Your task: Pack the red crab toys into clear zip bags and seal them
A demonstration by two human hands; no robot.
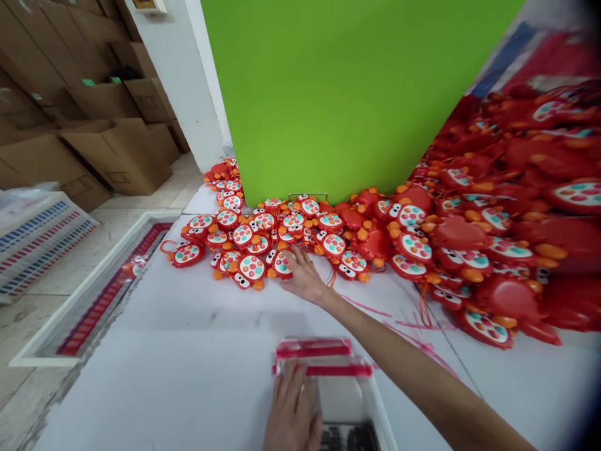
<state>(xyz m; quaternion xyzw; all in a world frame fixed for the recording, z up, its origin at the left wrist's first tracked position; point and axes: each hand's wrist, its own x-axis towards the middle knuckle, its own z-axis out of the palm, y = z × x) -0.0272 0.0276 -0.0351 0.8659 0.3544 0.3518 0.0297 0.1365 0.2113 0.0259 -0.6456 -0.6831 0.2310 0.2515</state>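
Observation:
My right hand (304, 277) reaches forward to the near edge of a heap of red toys (252, 268). Its fingers are spread and stretched out beside a red toy (281, 264) with eyes and a white dotted back; whether they touch it I cannot tell. Lower down, my left hand (292, 407) lies with fingers extended over clear plastic pieces with pink-red strips (328, 370), perhaps bags. These lie at the far end of a white tray (385, 418). Dark items (350, 436) show inside the tray, too cut off to name.
A green panel (347, 94) stands upright behind the heap. More red toys (462, 235) pile high on the right. A white-framed bin (113, 294) sits left of the white table (188, 351). Brown cartons (119, 153) and a striped bag (42, 241) are further left.

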